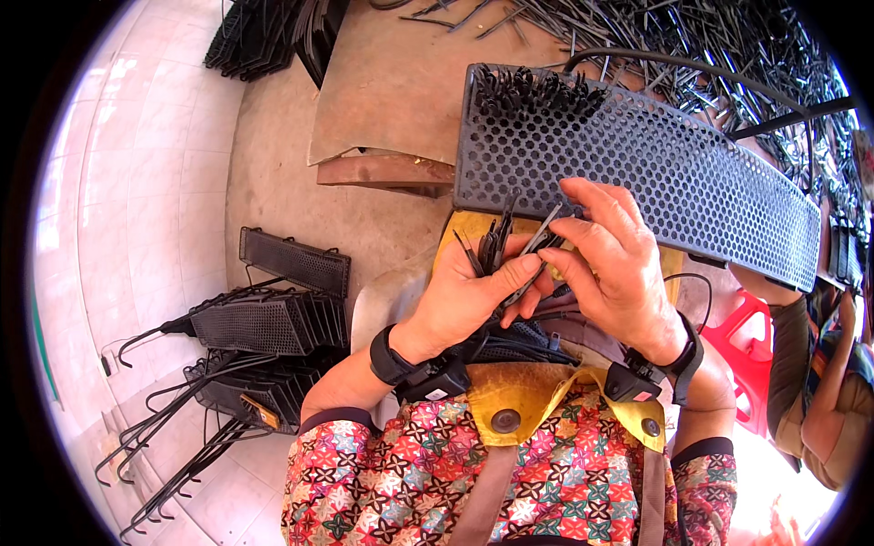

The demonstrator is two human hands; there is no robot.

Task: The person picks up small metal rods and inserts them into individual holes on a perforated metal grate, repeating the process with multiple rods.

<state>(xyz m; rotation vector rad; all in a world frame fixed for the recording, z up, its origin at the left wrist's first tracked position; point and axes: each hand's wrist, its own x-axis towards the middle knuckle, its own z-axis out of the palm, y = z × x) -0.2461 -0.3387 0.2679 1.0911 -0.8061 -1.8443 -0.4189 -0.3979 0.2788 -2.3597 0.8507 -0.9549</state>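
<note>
My left hand [460,296] is closed round a small bunch of thin black strips [494,244], whose ends stick up past the fingers. Thumb and index finger of my right hand [619,264] pinch at a greyish-black strip [548,221] beside that bunch; its lower end is hidden between the hands. Just beyond them lies a long black perforated metal rack [637,164] full of round holes. Several black strips [533,91] stand in a dense cluster at its far left end. More dark strips [519,348] lie in my lap, partly covered by my wrists.
A large heap of loose black strips [692,36] covers the table [391,82] at the back right. Stacked perforated racks with hooked rods [264,328] stand on the floor at left. A red plastic stool [746,346] and another person's arm [833,400] are at right.
</note>
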